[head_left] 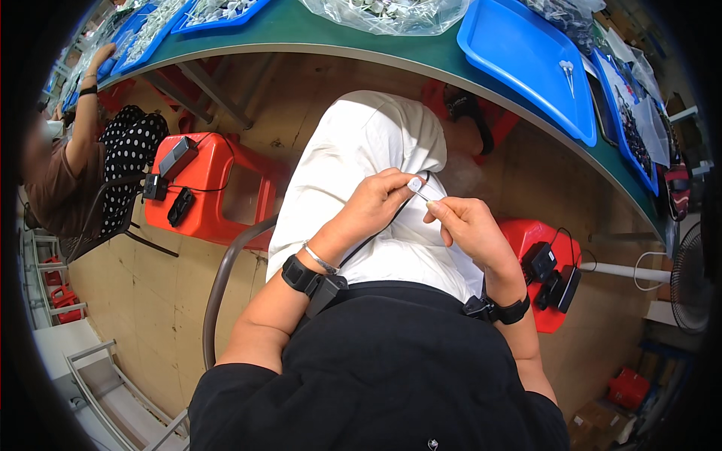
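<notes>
Above my lap, my left hand pinches the pale, rounded head of a small white-headed piece with a thin stem. From the other side, my right hand closes thumb and forefinger on the stem's lower end. The piece slants between both hands; its exact kind is too small to tell. Similar white-headed pieces with thin stems lie in the blue tray on the table, at the upper right.
A green table curves across the far side. It bears a clear plastic bag of small pale parts and more blue trays. Red stools holding black devices stand at both sides. A co-worker sits at left; a fan stands at right.
</notes>
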`<state>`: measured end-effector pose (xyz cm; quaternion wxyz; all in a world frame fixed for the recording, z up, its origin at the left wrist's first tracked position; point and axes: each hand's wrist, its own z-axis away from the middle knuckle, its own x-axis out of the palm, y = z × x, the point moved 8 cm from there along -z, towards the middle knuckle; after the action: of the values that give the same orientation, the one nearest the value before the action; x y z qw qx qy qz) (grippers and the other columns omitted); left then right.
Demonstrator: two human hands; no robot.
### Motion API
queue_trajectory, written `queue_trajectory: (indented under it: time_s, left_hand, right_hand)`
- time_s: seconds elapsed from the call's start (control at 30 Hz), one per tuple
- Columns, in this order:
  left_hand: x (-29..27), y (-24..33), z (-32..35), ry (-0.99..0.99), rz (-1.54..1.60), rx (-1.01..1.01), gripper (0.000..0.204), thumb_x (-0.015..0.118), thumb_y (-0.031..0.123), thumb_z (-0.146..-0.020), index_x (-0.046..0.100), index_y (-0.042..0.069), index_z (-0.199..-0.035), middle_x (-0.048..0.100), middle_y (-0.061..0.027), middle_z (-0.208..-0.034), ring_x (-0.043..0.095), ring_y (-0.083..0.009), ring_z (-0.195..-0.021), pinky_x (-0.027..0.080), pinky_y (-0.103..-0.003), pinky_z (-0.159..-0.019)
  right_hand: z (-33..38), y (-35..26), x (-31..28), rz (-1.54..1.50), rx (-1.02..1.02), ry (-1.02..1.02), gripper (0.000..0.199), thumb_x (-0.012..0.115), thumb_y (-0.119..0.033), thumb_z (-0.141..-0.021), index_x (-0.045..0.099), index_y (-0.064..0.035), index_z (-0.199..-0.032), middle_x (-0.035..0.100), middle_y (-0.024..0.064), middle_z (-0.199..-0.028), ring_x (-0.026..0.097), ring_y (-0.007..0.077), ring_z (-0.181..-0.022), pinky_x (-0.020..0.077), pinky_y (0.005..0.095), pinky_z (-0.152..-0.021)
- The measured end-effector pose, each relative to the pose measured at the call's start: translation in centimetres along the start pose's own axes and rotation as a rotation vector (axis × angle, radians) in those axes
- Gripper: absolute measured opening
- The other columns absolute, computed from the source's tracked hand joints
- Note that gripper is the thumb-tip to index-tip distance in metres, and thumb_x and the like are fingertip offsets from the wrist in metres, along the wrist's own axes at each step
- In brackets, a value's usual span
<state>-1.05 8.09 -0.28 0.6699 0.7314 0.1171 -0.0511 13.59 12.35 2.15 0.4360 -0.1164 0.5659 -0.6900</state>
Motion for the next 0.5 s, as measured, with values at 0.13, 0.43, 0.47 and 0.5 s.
queue_trajectory:
  time_s: [0.13, 0.43, 0.47, 0.5]
  left_hand:
    - [0.1, -0.1, -0.1, 0.006, -0.006, 0.013, 0.021, 0.058, 0.006, -0.098, 0.07, 0.002, -0.114, 0.066, -0.007, -0.096, 0.06, -0.0143, -0.086, 0.049, -0.028, -0.077]
    - [0.5, -0.6, 0.2, -0.067, 0.271, -0.213, 0.023, 0.057, 0.011, -0.099, 0.069, 0.001, -0.116, 0.063, 0.0013, -0.085, 0.048, -0.0055, -0.072, 0.044, -0.021, -0.067]
    - [0.5, -0.5, 0.2, -0.074, 0.307, -0.219, 0.023, 0.056, 0.012, -0.1, 0.07, 0.001, -0.116, 0.062, 0.0023, -0.084, 0.048, -0.005, -0.072, 0.044, -0.021, -0.066]
    - [0.6, -0.5, 0.3, -0.082, 0.343, -0.225, 0.024, 0.056, 0.012, -0.1, 0.07, 0.002, -0.116, 0.062, 0.0032, -0.084, 0.048, -0.0045, -0.072, 0.043, -0.02, -0.066]
  right_hand:
    - [0.0, 0.1, -0.1, -0.001, 0.0, 0.004, 0.036, 0.06, -0.027, -0.1, 0.071, 0.0032, -0.084, 0.052, 0.0015, -0.051, 0.049, 0.007, -0.049, 0.0425, 0.0281, -0.05]
    - [0.1, -1.7, -0.7, 0.294, -0.338, 0.219, 0.024, 0.066, -0.022, -0.095, 0.07, -0.002, -0.083, 0.05, 0.0106, -0.051, 0.047, 0.0223, -0.044, 0.0379, 0.0347, -0.047]
    - [0.4, -2.3, -0.7, 0.367, -0.424, 0.286, 0.022, 0.067, -0.023, -0.094, 0.069, -0.0033, -0.083, 0.053, 0.0113, -0.053, 0.049, 0.0262, -0.045, 0.0389, 0.0358, -0.046]
    - [0.7, -3.0, -0.8, 0.441, -0.51, 0.354, 0.021, 0.069, -0.023, -0.093, 0.068, -0.0045, -0.082, 0.055, 0.0119, -0.054, 0.051, 0.03, -0.047, 0.04, 0.0368, -0.046]
